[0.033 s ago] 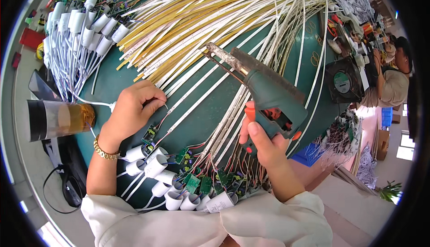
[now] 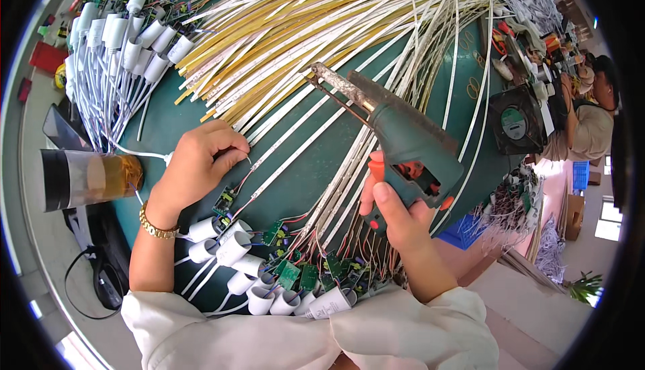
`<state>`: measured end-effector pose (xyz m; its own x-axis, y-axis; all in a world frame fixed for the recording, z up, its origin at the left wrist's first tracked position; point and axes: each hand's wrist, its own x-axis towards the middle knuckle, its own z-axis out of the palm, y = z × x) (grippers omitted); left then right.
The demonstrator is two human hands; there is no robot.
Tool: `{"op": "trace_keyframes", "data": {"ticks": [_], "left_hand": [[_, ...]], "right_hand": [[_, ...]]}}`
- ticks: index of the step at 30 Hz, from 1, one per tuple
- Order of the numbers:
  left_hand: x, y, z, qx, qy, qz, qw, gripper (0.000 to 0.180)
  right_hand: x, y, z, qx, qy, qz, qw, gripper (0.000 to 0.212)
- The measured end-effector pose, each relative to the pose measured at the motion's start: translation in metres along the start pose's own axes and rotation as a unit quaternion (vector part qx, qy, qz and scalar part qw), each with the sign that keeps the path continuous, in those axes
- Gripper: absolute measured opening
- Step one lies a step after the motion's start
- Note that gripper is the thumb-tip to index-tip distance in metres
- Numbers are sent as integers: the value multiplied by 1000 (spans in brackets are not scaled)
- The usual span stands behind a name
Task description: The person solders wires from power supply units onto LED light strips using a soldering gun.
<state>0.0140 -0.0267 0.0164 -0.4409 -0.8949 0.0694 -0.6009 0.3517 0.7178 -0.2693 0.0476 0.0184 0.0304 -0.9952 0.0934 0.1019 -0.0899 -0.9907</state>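
My left hand (image 2: 201,158) is closed in a pinch on a thin wire (image 2: 250,159) at the near end of a white LED strip. Just below these fingertips lies a small green circuit board (image 2: 225,201) with wires. My right hand (image 2: 403,222) is wrapped round the handle of a dark green soldering gun (image 2: 416,148), fingers at its orange trigger. The gun's metal tip (image 2: 339,82) points up and left, held above the strips and apart from the left hand. A second white LED strip (image 2: 295,157) runs diagonally beside the pinched one.
White and yellow strips (image 2: 269,54) fan across the green table. White plastic caps with cables (image 2: 235,248) and boards lie near me; more caps (image 2: 115,33) stand far left. A jar of amber liquid (image 2: 101,176) lies left, a black fan (image 2: 516,123) right. Another person (image 2: 591,125) sits at far right.
The soldering gun has shifted very slightly in my right hand. My left hand keeps its pinch in the same place.
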Motion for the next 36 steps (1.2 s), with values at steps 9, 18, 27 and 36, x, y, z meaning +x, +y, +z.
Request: {"op": "trace_keyframes", "data": {"ticks": [9, 18, 27, 36], "left_hand": [[4, 6, 4, 103, -16, 106, 989, 12], [1, 0, 17, 108, 31, 59, 992, 10], [2, 0, 21, 121, 64, 40, 990, 10], [2, 0, 20, 114, 52, 28, 992, 10]], "right_hand": [[-1, -2, 1, 9, 18, 18, 1000, 35], [-1, -3, -2, -16, 14, 20, 1000, 36], [-8, -16, -7, 77, -36, 79, 993, 35], [-18, -23, 6, -289, -206, -48, 934, 23]]}}
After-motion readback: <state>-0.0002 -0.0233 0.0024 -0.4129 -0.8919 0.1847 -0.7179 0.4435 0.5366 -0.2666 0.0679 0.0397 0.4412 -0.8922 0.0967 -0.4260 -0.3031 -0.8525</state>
